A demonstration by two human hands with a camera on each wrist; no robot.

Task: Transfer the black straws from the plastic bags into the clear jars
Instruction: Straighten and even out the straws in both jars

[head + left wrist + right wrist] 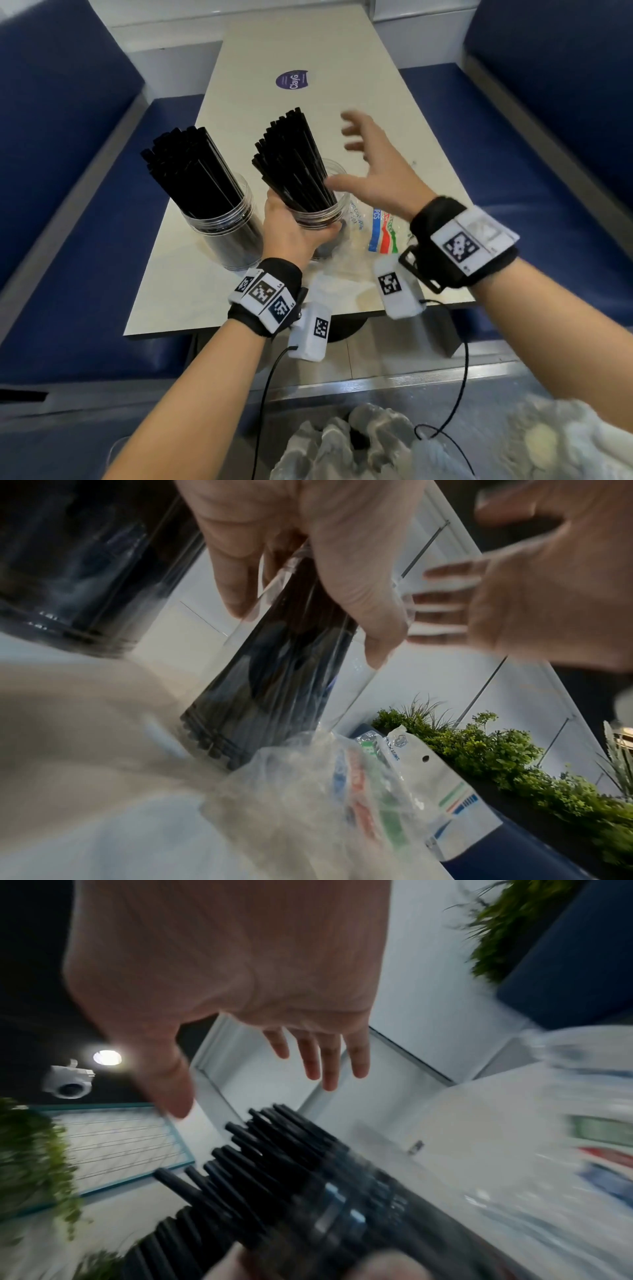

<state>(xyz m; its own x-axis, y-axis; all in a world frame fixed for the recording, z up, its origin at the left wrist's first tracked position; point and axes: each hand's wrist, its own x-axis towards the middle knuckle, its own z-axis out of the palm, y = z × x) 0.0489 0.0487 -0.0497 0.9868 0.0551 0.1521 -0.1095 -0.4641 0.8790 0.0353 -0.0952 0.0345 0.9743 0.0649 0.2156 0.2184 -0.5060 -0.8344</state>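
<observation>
- On the near half of the table [342, 51], the right-hand clear jar [337, 209] stands with a bundle of black straws [294, 161] leaning out of its mouth toward the left; a second jar [222, 219], just beside it on the left, is already packed with its own straws [185, 168].
- The straws look light and stiff but loose, so they would likely fan out or slide against each other; I judge them best gathered as a bundle around the middle rather than by the tips.
- The jar looks like smooth, thin plastic, light and probably slippery; with tall straws leaning out it may tip, so a hold around the wall below the rim seems safest.
- The left hand [291, 229] grips that jar from the near side, fingers curled round its wall.
- The right hand [376, 171] hovers just right of the straw tops, fingers spread and holding nothing; it is motion-blurred.
- Crumpled plastic bags [380, 233], soft and flimsy, lie flat on the table just right of the jar, apparently emptied.
- Blue bench seats [68, 137] flank the table.
</observation>
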